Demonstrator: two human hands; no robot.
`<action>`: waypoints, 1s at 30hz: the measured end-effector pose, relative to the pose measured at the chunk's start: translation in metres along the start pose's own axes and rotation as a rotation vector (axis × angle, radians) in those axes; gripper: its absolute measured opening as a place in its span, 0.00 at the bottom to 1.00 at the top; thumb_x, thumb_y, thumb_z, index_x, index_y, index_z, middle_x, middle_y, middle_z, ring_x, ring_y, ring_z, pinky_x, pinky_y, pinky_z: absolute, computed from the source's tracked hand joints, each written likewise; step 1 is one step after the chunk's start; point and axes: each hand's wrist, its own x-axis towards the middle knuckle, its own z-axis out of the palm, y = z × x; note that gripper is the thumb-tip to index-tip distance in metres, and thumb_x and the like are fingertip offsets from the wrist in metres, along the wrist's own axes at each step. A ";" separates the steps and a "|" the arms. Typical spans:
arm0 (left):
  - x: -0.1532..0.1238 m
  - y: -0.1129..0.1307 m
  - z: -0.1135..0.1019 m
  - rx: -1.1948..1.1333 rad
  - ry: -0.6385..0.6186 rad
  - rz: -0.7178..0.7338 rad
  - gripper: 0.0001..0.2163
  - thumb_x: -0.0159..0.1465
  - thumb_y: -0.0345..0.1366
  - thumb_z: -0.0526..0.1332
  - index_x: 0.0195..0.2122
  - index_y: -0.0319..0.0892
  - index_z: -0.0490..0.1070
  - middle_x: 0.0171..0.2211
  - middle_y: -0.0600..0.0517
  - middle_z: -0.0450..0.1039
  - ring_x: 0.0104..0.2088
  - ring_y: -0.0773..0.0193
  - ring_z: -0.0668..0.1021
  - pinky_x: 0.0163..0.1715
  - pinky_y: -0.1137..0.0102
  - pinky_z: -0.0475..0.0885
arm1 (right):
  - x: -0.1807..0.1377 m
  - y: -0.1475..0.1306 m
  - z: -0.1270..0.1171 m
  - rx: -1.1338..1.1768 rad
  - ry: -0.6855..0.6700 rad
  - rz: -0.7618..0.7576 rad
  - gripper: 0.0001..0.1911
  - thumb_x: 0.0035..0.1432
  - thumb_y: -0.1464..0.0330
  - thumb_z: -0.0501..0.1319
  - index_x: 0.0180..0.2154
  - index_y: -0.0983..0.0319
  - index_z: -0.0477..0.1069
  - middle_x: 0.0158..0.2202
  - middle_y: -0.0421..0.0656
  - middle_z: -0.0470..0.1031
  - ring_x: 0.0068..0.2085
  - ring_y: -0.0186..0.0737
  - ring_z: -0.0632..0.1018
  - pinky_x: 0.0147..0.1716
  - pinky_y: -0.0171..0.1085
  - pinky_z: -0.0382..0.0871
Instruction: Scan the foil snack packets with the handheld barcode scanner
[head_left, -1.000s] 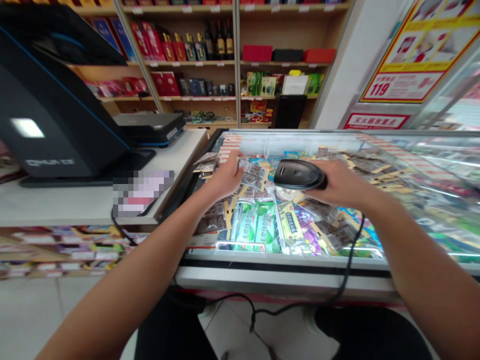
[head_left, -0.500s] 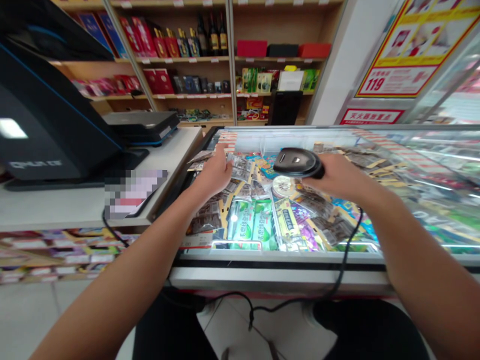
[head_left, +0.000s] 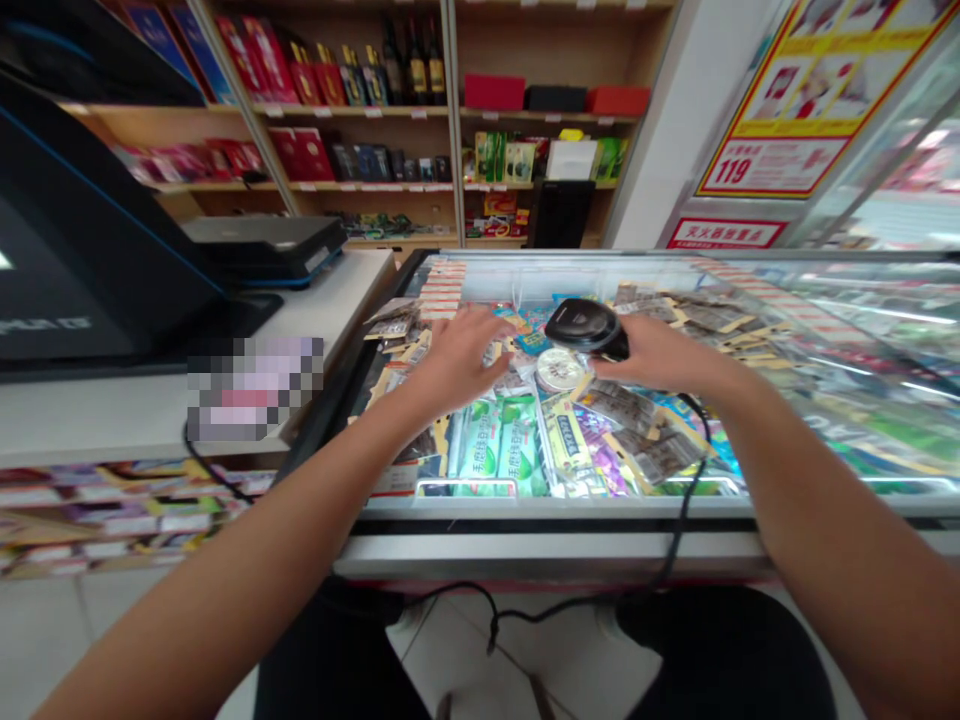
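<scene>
My right hand (head_left: 645, 350) is wrapped round a black barcode scanner (head_left: 581, 325), its head pointing left over the chest freezer. A black cable (head_left: 690, 510) hangs down from it across the freezer's front edge. My left hand (head_left: 469, 352) is to the left of the scanner, fingers spread and curved over the packets, with nothing visibly held. Whether its fingertips touch a packet I cannot tell. Below the hands are green-and-white packets (head_left: 499, 440), a yellow packet (head_left: 568, 440), a round white-lidded tub (head_left: 559, 370) and brown snack packets (head_left: 656, 450).
At left, a white counter (head_left: 150, 420) carries a black checkout terminal (head_left: 97, 260), a scale (head_left: 262, 245) and a blurred-out phone-like item (head_left: 255, 390). The freezer's front rim (head_left: 562, 545) runs before my knees. Shelves (head_left: 352, 115) with bottles and boxes stand behind.
My left hand has moved right, toward the scanner, and its fingers have spread from a closed pose. My right hand still holds the scanner, whose head has turned slightly. The view has shifted a little.
</scene>
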 end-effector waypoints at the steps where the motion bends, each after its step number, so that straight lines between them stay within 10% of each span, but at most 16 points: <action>1: 0.001 0.004 0.005 -0.124 -0.007 0.051 0.11 0.69 0.38 0.58 0.51 0.44 0.71 0.52 0.44 0.75 0.55 0.50 0.74 0.56 0.53 0.64 | -0.001 -0.003 -0.001 0.064 0.014 -0.002 0.21 0.52 0.56 0.66 0.44 0.62 0.74 0.37 0.47 0.80 0.37 0.50 0.79 0.36 0.43 0.72; 6: 0.004 0.023 0.020 -0.590 0.028 0.024 0.11 0.66 0.41 0.64 0.46 0.43 0.71 0.46 0.46 0.78 0.43 0.60 0.78 0.46 0.63 0.72 | -0.003 -0.013 0.001 0.347 0.013 -0.044 0.26 0.52 0.52 0.68 0.47 0.62 0.75 0.40 0.47 0.80 0.40 0.50 0.78 0.38 0.46 0.76; 17: 0.012 0.025 0.019 -0.801 0.129 -0.220 0.10 0.59 0.35 0.70 0.39 0.39 0.74 0.42 0.47 0.78 0.36 0.65 0.76 0.39 0.67 0.72 | 0.001 -0.025 0.019 0.722 0.029 0.024 0.24 0.52 0.53 0.70 0.48 0.56 0.76 0.46 0.48 0.81 0.48 0.57 0.80 0.46 0.52 0.77; 23: 0.009 0.026 0.012 -1.094 -0.003 -0.388 0.03 0.62 0.34 0.66 0.36 0.40 0.76 0.35 0.49 0.77 0.35 0.65 0.76 0.35 0.69 0.70 | 0.002 -0.021 0.013 0.700 0.075 0.067 0.20 0.53 0.52 0.70 0.36 0.60 0.73 0.27 0.43 0.75 0.28 0.42 0.76 0.28 0.42 0.74; 30: 0.013 -0.002 -0.007 -1.185 0.229 -0.649 0.03 0.62 0.32 0.63 0.32 0.41 0.69 0.29 0.55 0.70 0.29 0.71 0.73 0.33 0.75 0.69 | -0.011 -0.017 -0.011 0.508 -0.036 -0.030 0.22 0.61 0.52 0.64 0.24 0.60 0.67 0.18 0.40 0.68 0.19 0.33 0.67 0.20 0.36 0.63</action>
